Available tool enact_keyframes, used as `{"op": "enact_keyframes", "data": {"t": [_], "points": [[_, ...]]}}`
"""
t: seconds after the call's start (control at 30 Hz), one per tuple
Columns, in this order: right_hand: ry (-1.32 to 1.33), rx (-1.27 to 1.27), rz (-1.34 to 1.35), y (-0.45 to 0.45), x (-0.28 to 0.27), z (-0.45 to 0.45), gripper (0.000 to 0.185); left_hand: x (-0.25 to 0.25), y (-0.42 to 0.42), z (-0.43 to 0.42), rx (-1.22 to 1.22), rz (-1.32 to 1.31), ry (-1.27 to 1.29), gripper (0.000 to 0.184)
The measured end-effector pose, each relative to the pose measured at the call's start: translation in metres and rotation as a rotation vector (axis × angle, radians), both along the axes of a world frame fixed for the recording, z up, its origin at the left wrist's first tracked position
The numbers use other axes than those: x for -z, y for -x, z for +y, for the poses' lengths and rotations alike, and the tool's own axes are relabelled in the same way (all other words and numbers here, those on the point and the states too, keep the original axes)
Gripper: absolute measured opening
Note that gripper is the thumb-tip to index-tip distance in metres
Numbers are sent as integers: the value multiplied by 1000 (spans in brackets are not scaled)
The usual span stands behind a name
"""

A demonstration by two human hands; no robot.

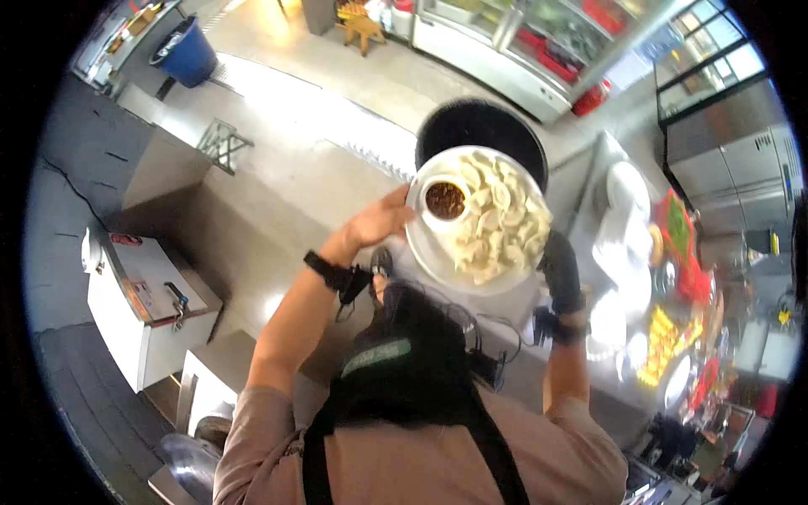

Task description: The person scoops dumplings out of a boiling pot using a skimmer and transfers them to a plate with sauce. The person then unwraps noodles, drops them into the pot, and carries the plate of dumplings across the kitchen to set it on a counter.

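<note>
The person is wearing a short-sleeved, brownish shirt (pixel 412 459) under a black apron (pixel 404 396), whose straps (pixel 498 446) are running left and right. The apron is bearing a pale green marking (pixel 376 357). A black wristband (pixel 337 276) is circling the left wrist; a dark glove (pixel 560 273) is covering the right hand (pixel 562 263).

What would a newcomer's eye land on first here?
The white plate of pale dumplings, held mid-frame between the bare left hand and black-gloved right hand. Next comes the small white bowl of dark sauce at the plate's left side, then the large round black container partly hidden behind the plate.
</note>
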State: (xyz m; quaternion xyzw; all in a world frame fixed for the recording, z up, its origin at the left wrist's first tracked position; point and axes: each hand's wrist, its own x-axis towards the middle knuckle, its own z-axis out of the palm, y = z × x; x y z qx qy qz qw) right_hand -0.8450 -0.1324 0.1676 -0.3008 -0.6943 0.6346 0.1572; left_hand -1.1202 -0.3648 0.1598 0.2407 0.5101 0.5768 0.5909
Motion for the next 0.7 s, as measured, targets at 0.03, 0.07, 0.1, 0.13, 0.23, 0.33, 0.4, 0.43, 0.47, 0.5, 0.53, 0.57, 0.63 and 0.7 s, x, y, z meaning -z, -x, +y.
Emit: {"op": "enact_keyframes", "data": {"t": [0.03, 0.07, 0.1, 0.13, 0.23, 0.33, 0.4, 0.43, 0.47, 0.5, 0.53, 0.57, 0.63, 0.7], "points": [[-21, -75, -62, 40, 25, 8, 36, 0, 32, -6, -24, 16, -18, 66], [-13, -77, -74, 80, 25, 6, 35, -9, 63, -9, -48, 32, -37, 67], [-5, -79, -87, 120, 25, 4, 33, -1, 97, -14, -101, -9, -23, 68], [3, -81, -99, 161, 25, 1, 32, 5, 121, -25, -147, -76, 6, 69], [372, -159, 77, 272, 74, 26, 32, 13, 217, -37, -212, -50, 2, 69], [215, -55, 40, 394, 37, 17, 32, 4, 312, -46, -292, -88, -16, 68], [-21, -98, 247, 477, 0, 24, 28, -4, 373, -49, -377, -102, 4, 65], [30, -151, 223, 520, -2, 28, 27, -11, 399, -47, -470, -121, 20, 62], [80, -205, 198, 563, -1, 33, 26, -1, 435, -51, -472, -108, 7, 62], [129, -259, 172, 606, 3, 37, 25, 17, 474, -57, -456, -94, -35, 61], [189, -306, 136, 642, 10, 35, 24, 34, 509, -67, -434, -89, -64, 59], [245, -351, 101, 680, 16, 33, 24, 18, 541, -60, -499, -91, -54, 58], [258, -449, 17, 762, 60, 43, 20, 30, 603, -67, -556, -95, -62, 59], [316, -437, -37, 840, 71, 42, 22, 27, 670, -65, -645, -102, -93, 60]]}}
